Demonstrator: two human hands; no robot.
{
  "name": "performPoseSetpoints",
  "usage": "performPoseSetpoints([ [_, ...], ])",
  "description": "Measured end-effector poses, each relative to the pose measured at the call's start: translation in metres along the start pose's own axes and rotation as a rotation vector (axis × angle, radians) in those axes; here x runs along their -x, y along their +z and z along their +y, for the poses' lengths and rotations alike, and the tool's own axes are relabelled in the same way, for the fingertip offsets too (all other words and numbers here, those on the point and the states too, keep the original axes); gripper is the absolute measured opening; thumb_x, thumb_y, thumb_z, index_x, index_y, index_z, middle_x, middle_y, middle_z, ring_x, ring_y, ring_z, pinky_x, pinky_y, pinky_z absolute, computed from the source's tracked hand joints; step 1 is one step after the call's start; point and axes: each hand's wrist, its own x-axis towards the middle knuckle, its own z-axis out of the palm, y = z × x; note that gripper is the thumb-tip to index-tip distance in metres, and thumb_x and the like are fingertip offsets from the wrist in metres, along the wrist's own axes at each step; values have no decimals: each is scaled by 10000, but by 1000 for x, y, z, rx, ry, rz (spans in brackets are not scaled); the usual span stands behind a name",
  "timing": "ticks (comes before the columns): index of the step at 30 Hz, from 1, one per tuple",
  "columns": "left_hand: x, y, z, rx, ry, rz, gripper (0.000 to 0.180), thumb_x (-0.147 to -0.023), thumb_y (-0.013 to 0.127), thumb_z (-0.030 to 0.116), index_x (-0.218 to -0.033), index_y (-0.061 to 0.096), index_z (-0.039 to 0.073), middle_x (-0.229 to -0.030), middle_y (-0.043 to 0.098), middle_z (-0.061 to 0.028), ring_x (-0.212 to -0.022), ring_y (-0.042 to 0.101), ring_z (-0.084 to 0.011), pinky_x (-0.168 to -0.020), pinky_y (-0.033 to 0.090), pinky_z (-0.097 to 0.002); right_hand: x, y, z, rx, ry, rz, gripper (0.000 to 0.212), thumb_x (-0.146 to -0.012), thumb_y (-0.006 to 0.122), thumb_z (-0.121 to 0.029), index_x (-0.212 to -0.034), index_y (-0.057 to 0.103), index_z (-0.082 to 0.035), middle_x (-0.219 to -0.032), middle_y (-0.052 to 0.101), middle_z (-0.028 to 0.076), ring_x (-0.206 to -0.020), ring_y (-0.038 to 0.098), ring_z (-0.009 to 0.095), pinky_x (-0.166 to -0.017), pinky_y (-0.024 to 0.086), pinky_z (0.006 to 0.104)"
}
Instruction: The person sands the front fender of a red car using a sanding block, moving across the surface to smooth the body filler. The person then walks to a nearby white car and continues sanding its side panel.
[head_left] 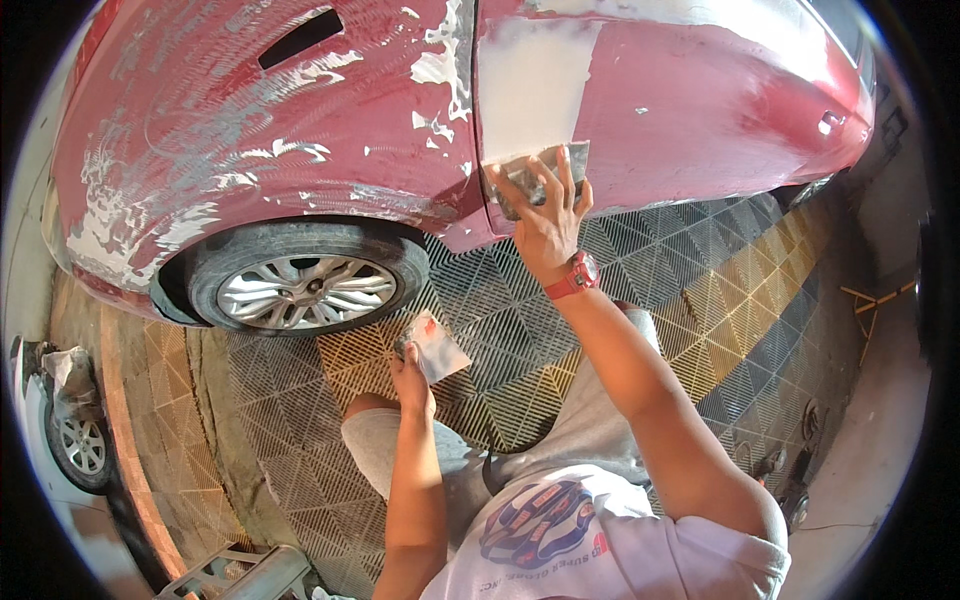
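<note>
The pink-red car door (670, 110) carries a broad pale strip of filler (540, 80). My right hand (548, 225), with a red watch on its wrist, presses a flat grey rectangular sheet (576, 160) against the lower end of that strip. Its fingers are spread over the sheet, whose underside is hidden. Lower down, in front of the wheel (310, 290), my left hand (411, 382) grips a pale flat plate (445, 354) by its left edge. An orange-red smear shows on the plate.
The rear body panel (260, 120) on the left is sanded and patchy. Patterned grate tiles (640, 260) cover the floor. A grey stool-like object (240, 575) stands at lower left, another car's wheel (80, 445) at far left, and a yellow stand (872, 305) at right.
</note>
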Motion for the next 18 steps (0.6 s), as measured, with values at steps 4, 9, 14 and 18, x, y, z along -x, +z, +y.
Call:
performPoseSetpoints([
  [4,9,3,7,13,14,-18,413,-1131,558,240,-1410,527,-62,-1326,665,-143,-1178,651,-236,-1038,499,-350,23,15,8,20,-7,-22,843,-806,681,74,-1425,663,-498,-1497,464,13,-1580,308,339,-1184,204,696],
  [9,11,3,9,11,-9,-18,451,-1130,566,252,-1435,501,-73,-1373,642,-154,-1212,636,-236,-1057,489,-352,50,40,17,16,-5,0,837,-823,697,78,-1396,667,-531,-1503,456,-5,-1576,318,327,-1178,229,689],
  [14,10,-4,5,-6,-11,-10,491,-1126,582,268,-1461,488,-77,-1392,631,-151,-1231,626,-230,-1067,479,-345,75,62,28,31,-27,-13,817,-801,735,44,-1391,679,-518,-1495,444,13,-1580,305,352,-1194,221,689],
  [18,17,-1,9,22,14,-29,481,-1124,583,267,-1459,500,-69,-1366,638,-134,-1217,628,-225,-1060,479,-346,92,76,38,65,-52,-26,819,-796,746,35,-1402,673,-511,-1487,442,30,-1578,304,378,-1194,222,702],
])
